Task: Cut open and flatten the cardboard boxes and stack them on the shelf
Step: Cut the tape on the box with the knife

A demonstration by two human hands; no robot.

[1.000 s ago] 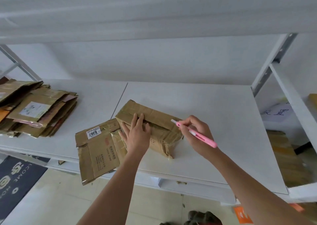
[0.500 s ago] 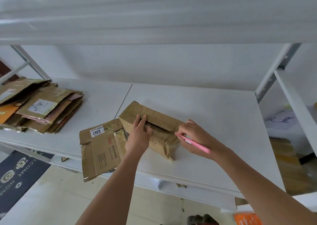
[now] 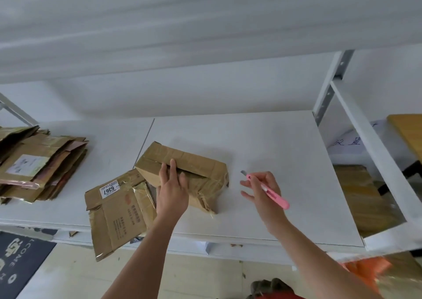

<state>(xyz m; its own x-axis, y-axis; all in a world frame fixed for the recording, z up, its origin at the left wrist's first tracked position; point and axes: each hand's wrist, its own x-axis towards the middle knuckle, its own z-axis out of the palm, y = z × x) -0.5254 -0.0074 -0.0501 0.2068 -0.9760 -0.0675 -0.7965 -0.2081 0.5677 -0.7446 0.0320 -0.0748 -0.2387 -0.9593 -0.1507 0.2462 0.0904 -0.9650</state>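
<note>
Left hand (image 3: 171, 193) lies flat-fingered on the taped box (image 3: 185, 173) mid-frame, pinning it to the shelf (image 3: 274, 161). Right hand (image 3: 262, 191) pinches a pink cutter (image 3: 268, 190) just right of the box, blade clear of it. One flattened box (image 3: 116, 209) hangs over the front edge; a stack (image 3: 38, 164) sits far left. So this box isn't flat yet, I'd say.

Left hand (image 3: 171, 191) flat, right hand (image 3: 262, 190) seemingly pinching
</note>
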